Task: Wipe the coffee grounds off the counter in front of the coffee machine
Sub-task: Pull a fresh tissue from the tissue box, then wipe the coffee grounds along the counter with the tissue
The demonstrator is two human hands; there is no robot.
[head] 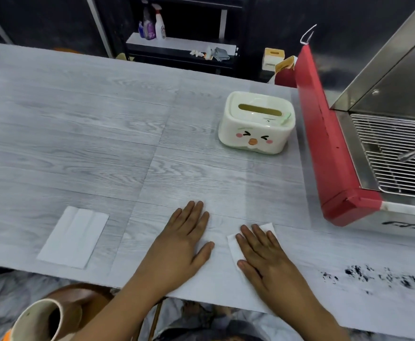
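Right hand (265, 257) flat on the tissue (236, 249), left hand (184, 239) flat, empty; dragging right could smear the grounds (378, 276).

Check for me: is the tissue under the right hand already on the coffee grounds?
No, the right hand presses the tissue flat on bare counter, apart from the grounds.

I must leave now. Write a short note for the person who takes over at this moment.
Left hand: flat on the counter, holds nothing.
Right hand: flat, pressing a white tissue.
Coffee grounds: to the right of the right hand, near the counter edge, before the coffee machine.
Spare tissue lies at far left.
Done: tissue ready. Left: all the wiping.
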